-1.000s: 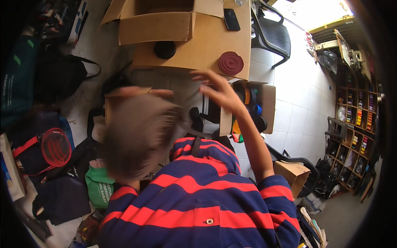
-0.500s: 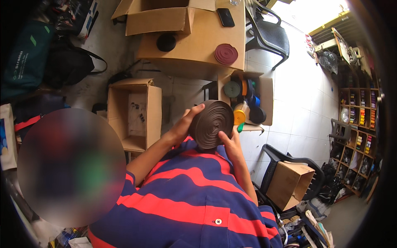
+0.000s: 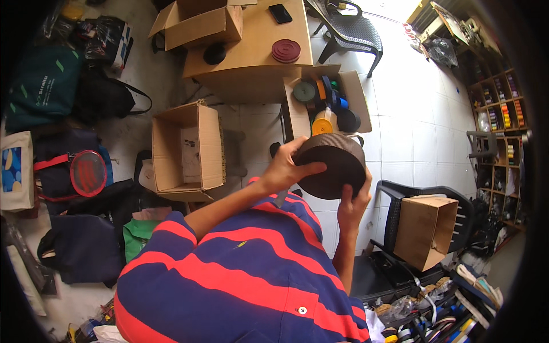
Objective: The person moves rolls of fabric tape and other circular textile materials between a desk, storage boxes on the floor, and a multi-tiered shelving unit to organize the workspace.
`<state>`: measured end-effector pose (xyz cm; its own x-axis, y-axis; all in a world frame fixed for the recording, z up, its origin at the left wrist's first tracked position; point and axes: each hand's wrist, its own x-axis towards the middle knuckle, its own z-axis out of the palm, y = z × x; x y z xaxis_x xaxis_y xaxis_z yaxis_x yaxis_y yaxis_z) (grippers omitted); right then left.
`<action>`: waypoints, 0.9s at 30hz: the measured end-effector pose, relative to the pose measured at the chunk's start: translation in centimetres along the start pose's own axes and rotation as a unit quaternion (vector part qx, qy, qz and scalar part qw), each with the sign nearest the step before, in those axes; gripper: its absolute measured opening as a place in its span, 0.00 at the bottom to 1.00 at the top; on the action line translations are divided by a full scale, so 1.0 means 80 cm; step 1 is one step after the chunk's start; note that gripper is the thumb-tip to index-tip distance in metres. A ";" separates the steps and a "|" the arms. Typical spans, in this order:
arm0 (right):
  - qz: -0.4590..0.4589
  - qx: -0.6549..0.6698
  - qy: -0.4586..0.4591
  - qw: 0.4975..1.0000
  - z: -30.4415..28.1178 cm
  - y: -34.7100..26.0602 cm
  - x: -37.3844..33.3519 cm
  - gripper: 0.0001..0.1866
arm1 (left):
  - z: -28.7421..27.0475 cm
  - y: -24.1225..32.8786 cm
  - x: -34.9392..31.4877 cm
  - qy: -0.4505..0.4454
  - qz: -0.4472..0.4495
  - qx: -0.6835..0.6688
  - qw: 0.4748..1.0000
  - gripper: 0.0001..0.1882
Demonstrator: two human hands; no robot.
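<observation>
A thick coiled roll of dark brown webbing (image 3: 331,171) is held up in front of my chest, tilted so its ribbed outer side shows at the top. My left hand (image 3: 285,166) grips its left edge, thumb lying across the flat face. On the lower right edge, my right hand (image 3: 353,204) is closed with its thumb against the face. Just beyond the roll stands an open cardboard box (image 3: 357,97) of webbing rolls, among them a yellow roll (image 3: 322,126) and a grey-green roll (image 3: 303,91).
A wooden table (image 3: 257,34) carries a maroon roll (image 3: 286,51), a black roll (image 3: 214,54), a phone (image 3: 280,14) and an open box (image 3: 200,26). Another open carton (image 3: 211,148) is at left. A black chair (image 3: 394,214) holds a small box (image 3: 420,231). Bags lie far left.
The brown roll has moved right and tipped, its spiral face giving way to a smoother face and ribbed side. Both hands moved right with it, and my view has shifted.
</observation>
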<state>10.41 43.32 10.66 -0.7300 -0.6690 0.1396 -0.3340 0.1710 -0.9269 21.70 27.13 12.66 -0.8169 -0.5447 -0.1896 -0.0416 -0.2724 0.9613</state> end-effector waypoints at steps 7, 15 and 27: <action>-0.008 0.015 0.194 0.981 0.001 0.000 -0.054 0.37 | 0.057 -0.011 -0.028 -0.050 0.011 -0.030 0.998 0.28; -0.066 -0.082 0.119 0.987 -0.011 -0.044 -0.073 0.37 | 0.021 0.070 0.029 -0.330 0.222 0.287 0.871 0.28; 0.044 0.078 0.354 0.931 0.128 -0.074 -0.061 0.43 | -0.076 0.031 -0.002 -0.171 0.106 -0.036 0.979 0.26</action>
<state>22.04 38.13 11.92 -0.9790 -0.0044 0.2036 -0.2035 0.0586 -0.9773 25.27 21.72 13.85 -0.9480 -0.3014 0.1024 0.1803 -0.2435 0.9530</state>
